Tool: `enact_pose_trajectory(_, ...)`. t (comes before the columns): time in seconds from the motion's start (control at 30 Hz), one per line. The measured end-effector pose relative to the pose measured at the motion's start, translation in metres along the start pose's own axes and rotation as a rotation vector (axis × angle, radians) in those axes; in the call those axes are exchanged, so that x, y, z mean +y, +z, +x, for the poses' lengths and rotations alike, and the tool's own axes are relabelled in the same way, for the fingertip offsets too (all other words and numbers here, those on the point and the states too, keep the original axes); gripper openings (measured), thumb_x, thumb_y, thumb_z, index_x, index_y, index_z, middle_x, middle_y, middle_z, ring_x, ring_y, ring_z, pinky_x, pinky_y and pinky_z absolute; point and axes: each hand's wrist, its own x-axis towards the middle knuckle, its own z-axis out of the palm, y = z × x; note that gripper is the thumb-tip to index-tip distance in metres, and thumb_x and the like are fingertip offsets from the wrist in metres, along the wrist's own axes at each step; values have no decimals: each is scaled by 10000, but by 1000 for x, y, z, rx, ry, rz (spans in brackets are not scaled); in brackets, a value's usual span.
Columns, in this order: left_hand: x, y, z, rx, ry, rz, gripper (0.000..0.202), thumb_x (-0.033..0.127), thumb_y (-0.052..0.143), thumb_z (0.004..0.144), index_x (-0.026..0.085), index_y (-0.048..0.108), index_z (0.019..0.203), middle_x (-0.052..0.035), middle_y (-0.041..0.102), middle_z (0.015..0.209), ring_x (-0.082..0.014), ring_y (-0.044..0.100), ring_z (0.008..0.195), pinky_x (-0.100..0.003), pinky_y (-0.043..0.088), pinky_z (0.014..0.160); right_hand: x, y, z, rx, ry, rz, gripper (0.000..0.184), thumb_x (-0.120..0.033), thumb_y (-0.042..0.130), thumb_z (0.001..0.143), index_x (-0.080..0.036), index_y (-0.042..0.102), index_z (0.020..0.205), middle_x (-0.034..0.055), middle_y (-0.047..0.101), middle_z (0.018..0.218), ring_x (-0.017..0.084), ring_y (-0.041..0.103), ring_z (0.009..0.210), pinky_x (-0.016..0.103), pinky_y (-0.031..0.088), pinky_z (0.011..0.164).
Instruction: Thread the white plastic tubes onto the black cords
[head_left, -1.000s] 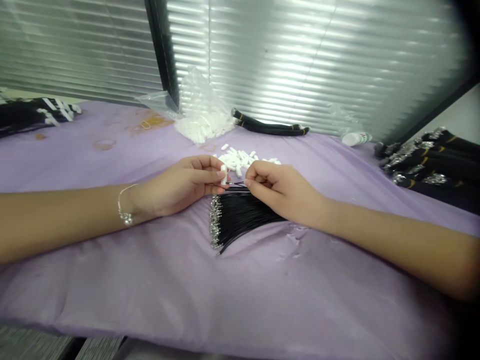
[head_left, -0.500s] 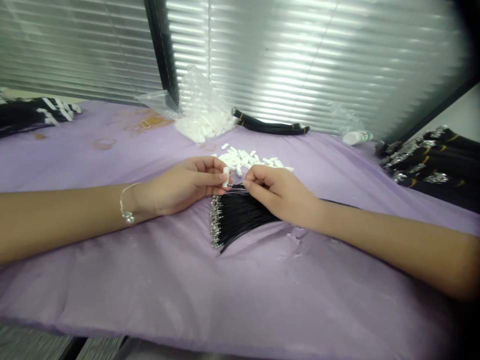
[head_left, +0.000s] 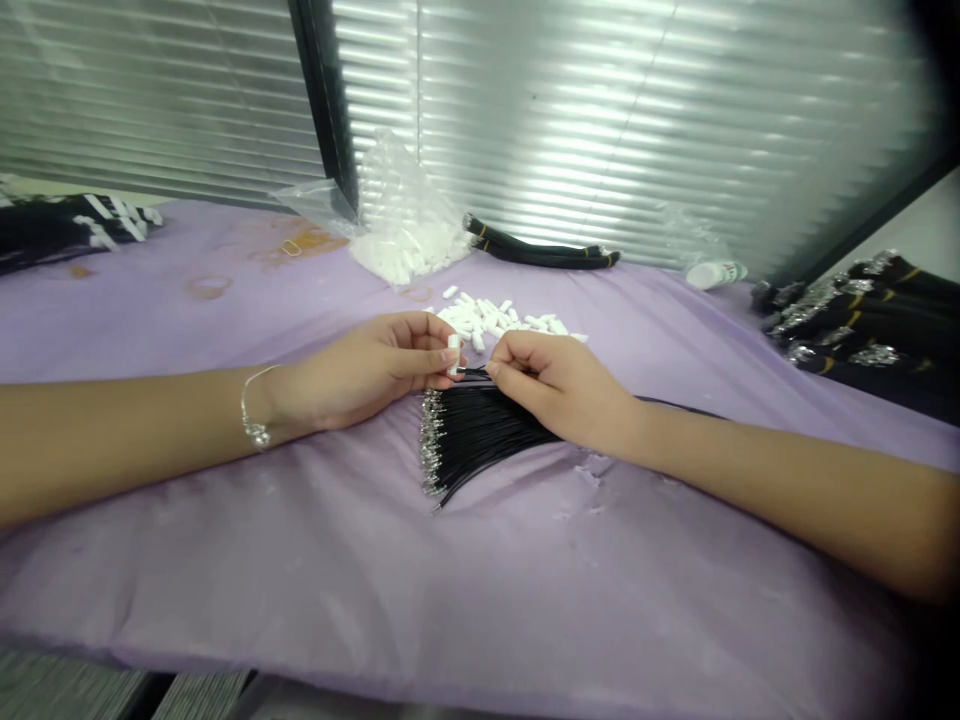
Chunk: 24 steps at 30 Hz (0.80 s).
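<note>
My left hand (head_left: 367,368) pinches a small white plastic connector (head_left: 453,352) between thumb and forefinger. My right hand (head_left: 559,385) pinches the end of a thin black wire (head_left: 472,371) and holds its tip against the connector. Both hands rest on the purple table cover (head_left: 300,560). Just below them lies a fanned bundle of black wires with metal terminals (head_left: 469,435). A loose pile of white connectors (head_left: 499,315) lies right behind my hands.
A clear plastic bag of white connectors (head_left: 405,235) sits at the back by the window blinds. A tied black wire bundle (head_left: 540,252) lies behind it. More black bundles with metal ends (head_left: 862,325) are stacked at the right, others (head_left: 67,225) at the far left. A small white bottle (head_left: 712,274) lies at the back.
My hands closed the small gap between them, bringing the wire tip up to the connector. More of the white pile shows behind my right hand.
</note>
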Motion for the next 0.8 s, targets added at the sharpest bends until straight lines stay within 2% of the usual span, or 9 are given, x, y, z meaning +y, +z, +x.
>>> enact_pose_trajectory(0.33,-4,-4,0,32,40,182,142,244,597,777,155,506,838,16,563,716,-73,546,687,-187,420,663,1,1,-1,-32,-3,-28,134,-223,436,811,-164,476,698,-56,429,564,53,374,536,182,293,506)
enact_pose_trajectory(0.7,-1,0,-4,40,36,207,153,261,609,760,156,514,818,-3,600,732,-104,584,702,-224,453,695,-1,5,-2,-93,-59,-150,144,-236,406,839,-166,495,751,-33,481,595,73,397,546,211,273,527)
enact_pose_trajectory(0.8,-1,0,-3,43,42,200,149,258,611,761,157,515,812,4,596,726,-98,583,703,-215,450,695,-3,2,-3,-94,-75,-248,160,-242,391,851,-165,497,760,-22,494,615,83,411,558,223,290,529)
